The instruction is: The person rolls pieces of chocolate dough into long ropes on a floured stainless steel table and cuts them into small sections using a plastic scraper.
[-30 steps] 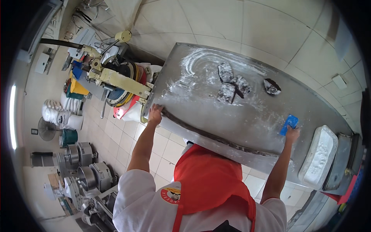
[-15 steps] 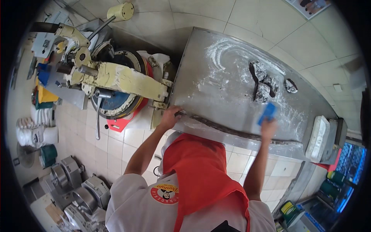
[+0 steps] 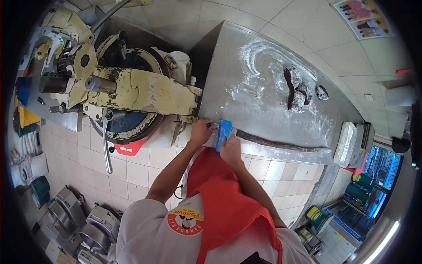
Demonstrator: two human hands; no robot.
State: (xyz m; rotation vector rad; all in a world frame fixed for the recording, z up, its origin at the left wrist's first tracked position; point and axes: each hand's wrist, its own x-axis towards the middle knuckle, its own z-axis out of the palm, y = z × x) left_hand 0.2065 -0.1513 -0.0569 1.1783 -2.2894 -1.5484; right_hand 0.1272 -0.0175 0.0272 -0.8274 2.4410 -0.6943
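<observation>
A long dark dough rope [image 3: 281, 144] lies along the near edge of the steel table [image 3: 246, 101]. At its left end my left hand [image 3: 201, 132] is closed on the rope. Just to the right, my right hand [image 3: 230, 143] grips a blue scraper [image 3: 224, 131], held across the rope near that end and hiding part of it. Several dark, flour-dusted dough pieces [image 3: 297, 99] lie farther back, amid white flour streaks.
A large cream-painted machine [image 3: 149, 90] adjoins the table's left end. A white tray [image 3: 345, 143] sits at the right end. Steel mixers [image 3: 99, 233] stand at lower left, bags [image 3: 30, 169] at the far left. A poster [image 3: 360, 17] shows at upper right.
My right hand has carried the blue scraper leftward along the table, close beside my left hand, which still holds the rope's end. The view has shifted, with the machine appearing larger.
</observation>
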